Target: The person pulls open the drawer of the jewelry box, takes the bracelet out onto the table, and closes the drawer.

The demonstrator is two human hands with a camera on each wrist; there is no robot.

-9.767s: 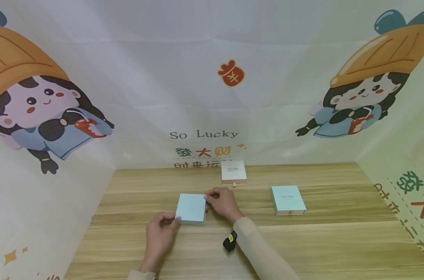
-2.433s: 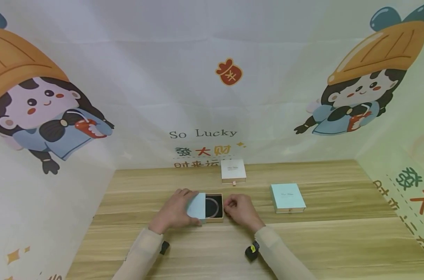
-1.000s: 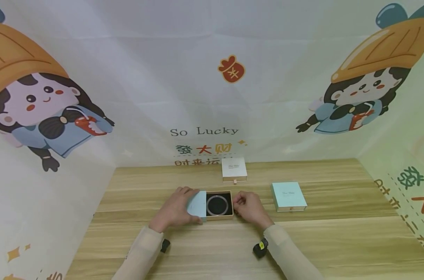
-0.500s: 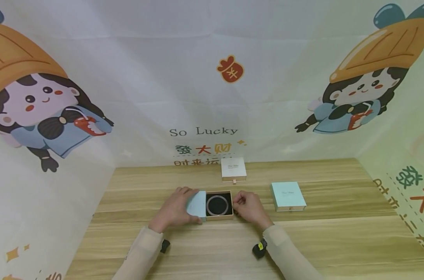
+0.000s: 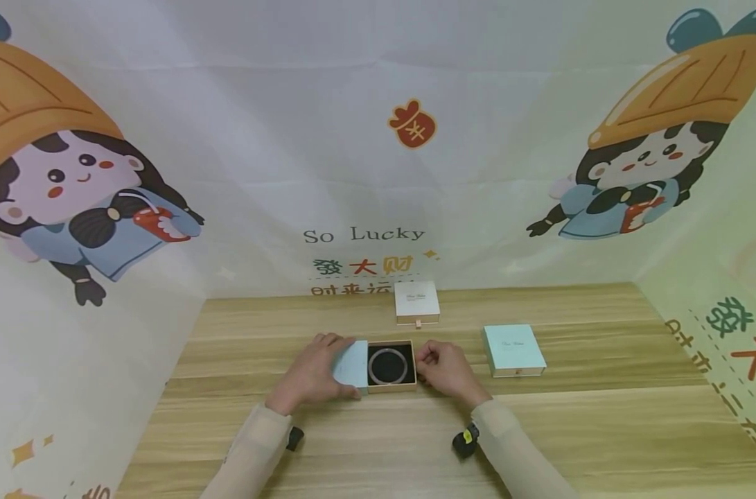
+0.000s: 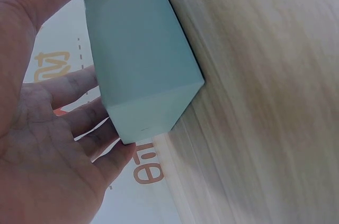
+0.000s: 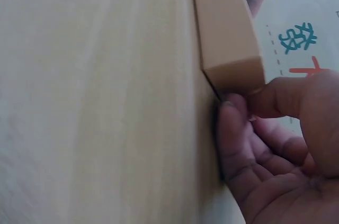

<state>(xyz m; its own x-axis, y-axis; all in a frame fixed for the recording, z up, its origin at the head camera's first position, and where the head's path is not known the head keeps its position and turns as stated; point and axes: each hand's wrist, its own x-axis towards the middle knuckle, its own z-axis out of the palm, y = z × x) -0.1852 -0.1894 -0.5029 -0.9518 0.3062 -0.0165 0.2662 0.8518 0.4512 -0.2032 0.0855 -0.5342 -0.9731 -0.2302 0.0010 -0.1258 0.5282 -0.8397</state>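
My left hand [image 5: 312, 371] grips the light-blue sleeve [image 5: 353, 364] of a small jewellery box, thumb on the near side and fingers over the far side. From the sleeve's right end a tan-edged drawer [image 5: 391, 389] sticks out. A pale bangle [image 5: 371, 366] lies flat on its black lining. At the drawer's right end, the thumb and forefinger of my right hand [image 5: 446, 371] pinch low down; whatever tab they hold is hidden. In the left wrist view the sleeve [image 6: 137, 49] rests on the wood. The right wrist view shows the drawer's tan side [image 7: 225, 23].
Behind, against the printed backdrop, stands a closed white box [image 5: 416, 301] with a small pull tab. Another closed light-blue box [image 5: 513, 350] sits to the right. All rest on a wood-grain table [image 5: 602, 443] with cloth walls around it.
Earlier the box was closed, with both hands at its edges. The left hand then took the sleeve and the right drew the drawer out rightward, uncovering the bangle. Lately both hands hold still.
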